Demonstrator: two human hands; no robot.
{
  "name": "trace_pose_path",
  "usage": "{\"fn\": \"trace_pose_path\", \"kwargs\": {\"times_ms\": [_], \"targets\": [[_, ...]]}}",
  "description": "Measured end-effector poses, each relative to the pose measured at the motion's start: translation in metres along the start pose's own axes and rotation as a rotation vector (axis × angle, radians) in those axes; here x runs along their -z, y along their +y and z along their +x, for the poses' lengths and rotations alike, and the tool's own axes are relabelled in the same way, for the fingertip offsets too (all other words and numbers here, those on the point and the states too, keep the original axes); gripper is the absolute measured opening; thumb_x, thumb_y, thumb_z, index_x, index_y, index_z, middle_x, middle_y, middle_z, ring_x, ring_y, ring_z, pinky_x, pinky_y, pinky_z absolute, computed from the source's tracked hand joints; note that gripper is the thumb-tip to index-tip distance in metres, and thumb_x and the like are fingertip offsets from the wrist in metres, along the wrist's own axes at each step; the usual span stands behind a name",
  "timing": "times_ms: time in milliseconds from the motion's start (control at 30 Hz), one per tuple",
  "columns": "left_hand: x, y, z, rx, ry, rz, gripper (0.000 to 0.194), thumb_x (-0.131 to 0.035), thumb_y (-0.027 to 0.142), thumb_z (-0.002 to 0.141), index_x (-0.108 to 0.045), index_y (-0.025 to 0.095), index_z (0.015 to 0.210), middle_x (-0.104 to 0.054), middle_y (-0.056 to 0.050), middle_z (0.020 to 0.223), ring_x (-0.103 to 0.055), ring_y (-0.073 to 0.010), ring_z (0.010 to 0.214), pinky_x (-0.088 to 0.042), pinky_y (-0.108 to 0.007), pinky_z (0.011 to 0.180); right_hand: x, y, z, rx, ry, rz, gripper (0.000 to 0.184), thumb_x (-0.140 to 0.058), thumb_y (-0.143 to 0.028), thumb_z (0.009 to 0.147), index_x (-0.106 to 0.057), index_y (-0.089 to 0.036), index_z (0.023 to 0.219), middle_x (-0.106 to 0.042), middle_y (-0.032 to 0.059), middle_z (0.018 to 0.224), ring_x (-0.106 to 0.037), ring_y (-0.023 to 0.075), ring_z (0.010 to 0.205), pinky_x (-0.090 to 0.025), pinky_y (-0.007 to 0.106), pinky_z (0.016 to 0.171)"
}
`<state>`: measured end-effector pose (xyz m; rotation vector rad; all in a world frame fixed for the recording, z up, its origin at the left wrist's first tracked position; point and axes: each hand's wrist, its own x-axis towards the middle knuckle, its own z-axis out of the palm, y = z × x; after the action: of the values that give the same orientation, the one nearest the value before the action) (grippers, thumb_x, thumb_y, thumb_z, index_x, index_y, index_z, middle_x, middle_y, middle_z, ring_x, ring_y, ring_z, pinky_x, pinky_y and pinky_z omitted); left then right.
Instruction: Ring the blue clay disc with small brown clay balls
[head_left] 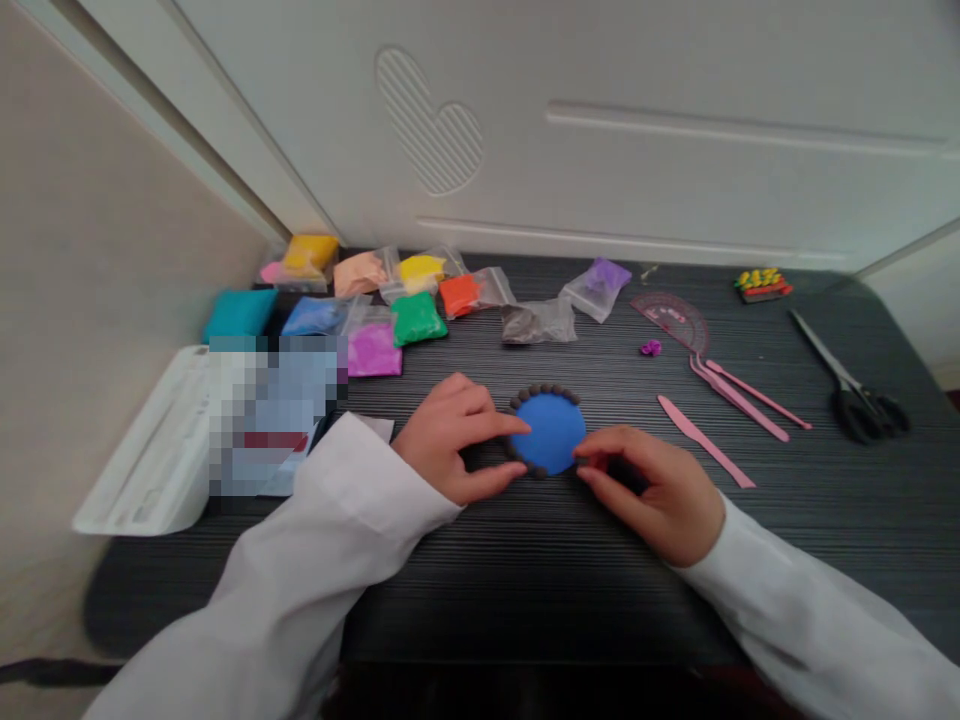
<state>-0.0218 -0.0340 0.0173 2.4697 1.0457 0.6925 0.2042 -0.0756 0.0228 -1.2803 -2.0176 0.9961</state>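
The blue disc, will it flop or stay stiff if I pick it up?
The blue disc might bend a little, since it looks like flat, soft clay. The dark balls along its edge could come off, being small and right at the rim. It probably won't roll, because it lies flat on the table.

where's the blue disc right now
In the head view, the blue disc lies on the dark table, just below and right of centre, between the left hand and the right hand.
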Motion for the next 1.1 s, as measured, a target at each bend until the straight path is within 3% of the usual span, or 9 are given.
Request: {"fn": "trace_pose_path", "kwargs": {"times_ms": [167, 400, 1100], "targets": [[-0.009, 0.014, -0.004, -0.013, -0.087, 0.038, 0.028, -0.056, 0.041, 0.069, -0.065, 0.025, 0.09, -0.053, -0.003, 0.072, -0.043, -0.0159, 0.075, -0.035, -0.032, 0.07, -0.004, -0.001, -0.002, 0.106, -0.008, -0.137, 0.017, -0.051, -0.021, 0.076, -0.055, -0.021, 0.093, -0.062, 0.0015, 0.075, -0.056, 0.0103, 0.066, -0.045, 0.022, 0.059], [-0.013, 0.016, -0.005, -0.018, -0.113, 0.042, 0.023, -0.055, 0.037, 0.071, -0.065, 0.024, 0.087, -0.053, -0.003, 0.073, -0.043, -0.0165, 0.075, -0.034, -0.033, 0.071, -0.006, 0.0, -0.002, 0.137, -0.037, -0.248, 0.014, -0.052, -0.026, 0.076, -0.056, -0.019, 0.088, -0.054, -0.0004, 0.063, -0.049, 0.0099, 0.058, -0.039, 0.023, 0.055], [-0.017, 0.016, -0.002, -0.025, -0.119, 0.033, 0.018, -0.054, 0.032, 0.072, -0.065, 0.022, 0.083, -0.054, -0.003, 0.072, -0.042, -0.016, 0.075, -0.034, -0.032, 0.072, -0.016, 0.006, -0.003, 0.24, -0.04, -0.535, 0.018, -0.048, -0.032, 0.08, -0.058, -0.023, 0.091, -0.061, 0.001, 0.072, -0.051, 0.0141, 0.066, -0.034, 0.028, 0.062]]}}
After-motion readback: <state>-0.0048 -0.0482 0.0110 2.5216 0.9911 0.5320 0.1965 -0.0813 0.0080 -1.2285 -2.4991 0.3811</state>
